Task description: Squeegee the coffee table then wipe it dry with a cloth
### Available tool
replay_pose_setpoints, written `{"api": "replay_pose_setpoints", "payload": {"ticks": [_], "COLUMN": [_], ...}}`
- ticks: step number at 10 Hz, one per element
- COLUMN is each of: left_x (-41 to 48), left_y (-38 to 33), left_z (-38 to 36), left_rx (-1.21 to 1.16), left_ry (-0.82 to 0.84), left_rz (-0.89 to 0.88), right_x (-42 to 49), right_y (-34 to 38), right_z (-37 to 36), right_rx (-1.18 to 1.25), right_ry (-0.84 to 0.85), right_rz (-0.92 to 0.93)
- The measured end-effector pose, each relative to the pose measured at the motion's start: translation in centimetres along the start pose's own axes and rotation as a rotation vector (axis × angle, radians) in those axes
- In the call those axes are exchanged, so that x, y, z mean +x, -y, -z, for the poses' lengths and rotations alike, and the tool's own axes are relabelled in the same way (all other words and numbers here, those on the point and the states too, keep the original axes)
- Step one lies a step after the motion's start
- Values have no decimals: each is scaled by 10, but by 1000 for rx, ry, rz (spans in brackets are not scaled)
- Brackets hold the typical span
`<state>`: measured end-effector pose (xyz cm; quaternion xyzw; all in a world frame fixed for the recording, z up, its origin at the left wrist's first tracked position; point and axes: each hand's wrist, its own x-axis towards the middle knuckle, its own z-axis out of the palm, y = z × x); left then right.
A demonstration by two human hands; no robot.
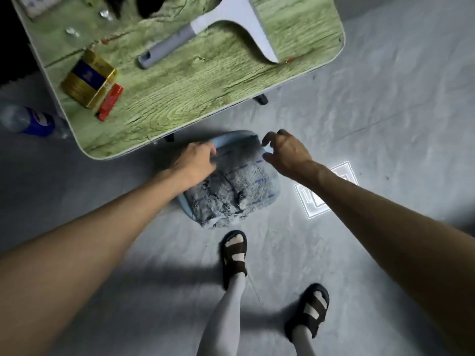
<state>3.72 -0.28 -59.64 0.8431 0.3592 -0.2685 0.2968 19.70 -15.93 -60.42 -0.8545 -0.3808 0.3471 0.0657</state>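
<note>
Gold tin (88,79) is on the coffee table (180,104), squeegee (205,34) lying there too, so squeegeeing's probably done; my left hand (196,163) grips the cloth (231,186) on the floor; right hand (285,152) hovers open just over it; wiping's left.

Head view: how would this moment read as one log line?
squeegee lying on table | cloth below table edge | left hand on cloth | right hand open above it

Squeegee (205,29) on table (195,98); cloth (231,186) below, floor.
</note>
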Motion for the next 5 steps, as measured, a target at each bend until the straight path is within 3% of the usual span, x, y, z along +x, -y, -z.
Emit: {"api": "replay_pose_setpoints", "payload": {"ticks": [1,2,3,4,5], "left_x": [-10,-47,-83,-146,-207], "left_y": [-52,-153,-222,-312,-371], "left_z": [28,74,101,129,139], "left_rx": [57,161,201,329,518], "left_ry": [125,201,218,255,231], "left_rz": [-132,-343,-477,-690,-781], "right_x": [-39,-118,-183,-281,-358], "right_y": [-13,-35,-49,-67,-82], "right_z": [38,115,170,238,267], "right_rx": [82,155,163,143,130], "right_ry": [98,97,33,-65,-87], "right_rz": [-62,-136,-196,-284,-391]}}
